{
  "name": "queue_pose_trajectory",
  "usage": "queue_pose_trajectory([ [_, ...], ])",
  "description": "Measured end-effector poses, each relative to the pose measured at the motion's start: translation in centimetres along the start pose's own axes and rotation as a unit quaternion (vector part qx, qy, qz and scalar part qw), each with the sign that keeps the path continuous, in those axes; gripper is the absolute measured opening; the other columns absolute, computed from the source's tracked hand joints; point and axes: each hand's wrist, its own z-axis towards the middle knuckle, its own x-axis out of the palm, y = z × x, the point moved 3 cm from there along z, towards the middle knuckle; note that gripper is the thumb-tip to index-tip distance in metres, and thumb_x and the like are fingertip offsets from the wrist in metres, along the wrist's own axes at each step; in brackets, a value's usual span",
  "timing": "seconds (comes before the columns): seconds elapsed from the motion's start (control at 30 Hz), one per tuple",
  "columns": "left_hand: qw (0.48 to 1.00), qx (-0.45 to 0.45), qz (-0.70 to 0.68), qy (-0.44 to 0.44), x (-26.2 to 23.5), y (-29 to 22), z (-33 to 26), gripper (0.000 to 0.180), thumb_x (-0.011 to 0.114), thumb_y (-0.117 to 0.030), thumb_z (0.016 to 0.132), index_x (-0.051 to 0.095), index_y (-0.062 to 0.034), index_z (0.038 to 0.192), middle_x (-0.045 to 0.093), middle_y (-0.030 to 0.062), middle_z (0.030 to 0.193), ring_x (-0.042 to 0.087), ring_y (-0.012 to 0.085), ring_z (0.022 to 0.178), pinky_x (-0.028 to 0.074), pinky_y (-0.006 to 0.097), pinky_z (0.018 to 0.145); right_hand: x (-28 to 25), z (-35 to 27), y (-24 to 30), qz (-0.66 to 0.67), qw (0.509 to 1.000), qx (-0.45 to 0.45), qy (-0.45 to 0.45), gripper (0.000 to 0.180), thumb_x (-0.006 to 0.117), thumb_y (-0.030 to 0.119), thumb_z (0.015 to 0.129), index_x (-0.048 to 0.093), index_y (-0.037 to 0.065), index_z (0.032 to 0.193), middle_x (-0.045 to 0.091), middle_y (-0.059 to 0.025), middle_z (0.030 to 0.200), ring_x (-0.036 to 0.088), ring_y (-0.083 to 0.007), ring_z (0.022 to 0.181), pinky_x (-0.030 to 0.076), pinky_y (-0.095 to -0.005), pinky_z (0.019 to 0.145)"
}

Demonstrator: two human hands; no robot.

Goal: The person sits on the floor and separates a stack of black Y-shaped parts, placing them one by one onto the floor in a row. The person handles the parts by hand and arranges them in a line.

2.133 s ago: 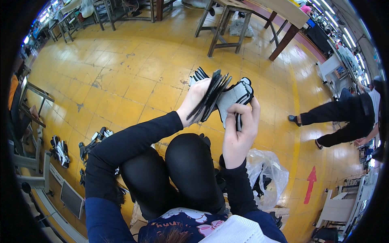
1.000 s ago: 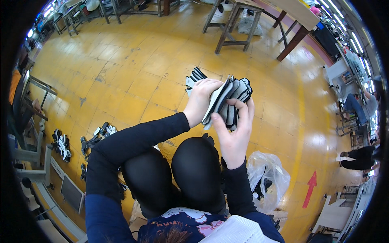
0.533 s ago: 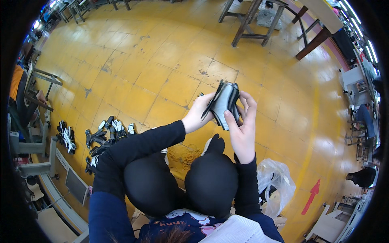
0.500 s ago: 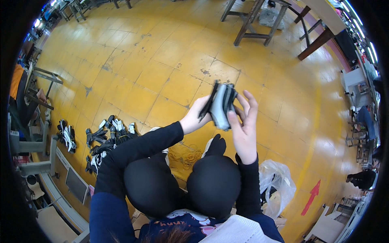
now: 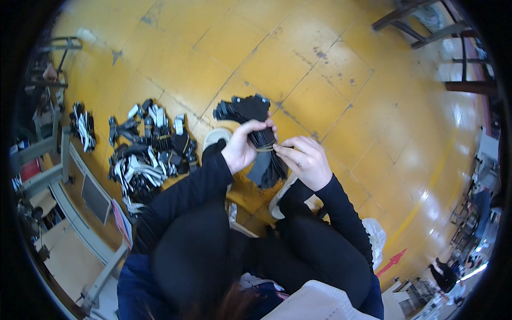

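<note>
Black fabric pieces are sitting bunched in a stack above the knees, with the left hand gripping the stack's middle and the right hand pinching a yellowish band there. Left of the stack, more bundles are lying on the yellow floor.

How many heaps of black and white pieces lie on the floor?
2. A large heap lies on the yellow floor left of the left hand; a small heap lies farther left, by the grey frame. More may be hidden.
</note>
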Motion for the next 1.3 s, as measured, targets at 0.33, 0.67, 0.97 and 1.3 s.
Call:
queue_pose_trajectory([
  [0.33,0.991,-0.042,0.125,0.011,-1.1,-1.3,-1.3,0.017,0.058,-0.018,0.086,0.048,-0.0059,0.092,0.050,0.0030,0.083,0.052,0.0120,0.085,0.045,0.026,0.083,3.7,1.4,0.9,0.007,0.994,-0.103,0.035,0.012,0.066,0.006,0.075,0.059,0.006,0.085,0.057,-0.0065,0.084,0.058,-0.0267,0.078,0.044,-0.0348,0.077],
  [0.67,0.961,0.253,-0.006,-0.117,-1.9,-9.5,-1.2,0.028,0.059,-0.015,0.085,0.055,0.0026,0.107,0.063,0.0106,0.095,0.061,0.0231,0.093,0.048,0.034,0.091,5.8,-1.6,-1.3,0.229,0.961,0.013,0.151,0.011,0.064,0.008,0.080,0.061,0.004,0.091,0.059,-0.0103,0.078,0.056,-0.0277,0.074,0.043,-0.0364,0.076],
  [0.97,0.909,0.387,-0.046,-0.151,-6.4,-13.8,-3.5,0.015,0.063,-0.025,0.092,0.059,-0.0100,0.094,0.062,0.0012,0.088,0.058,0.0146,0.089,0.045,0.032,0.088,6.0,-1.0,-7.6,0.315,0.894,0.312,0.067,0.012,0.064,0.011,0.082,0.065,0.004,0.091,0.065,-0.0084,0.081,0.059,-0.0216,0.075,0.047,-0.0341,0.072],
  [1.3,0.844,0.458,0.210,-0.183,-4.7,-11.5,-2.6,0.027,0.072,-0.003,0.081,0.060,-0.0077,0.105,0.061,-0.0003,0.100,0.057,0.0112,0.096,0.043,0.028,0.089,6.6,0.5,0.8,0.300,0.937,0.026,0.180,0.011,0.062,0.011,0.083,0.069,0.006,0.089,0.064,-0.0082,0.080,0.063,-0.0231,0.079,0.052,-0.0331,0.081],
])
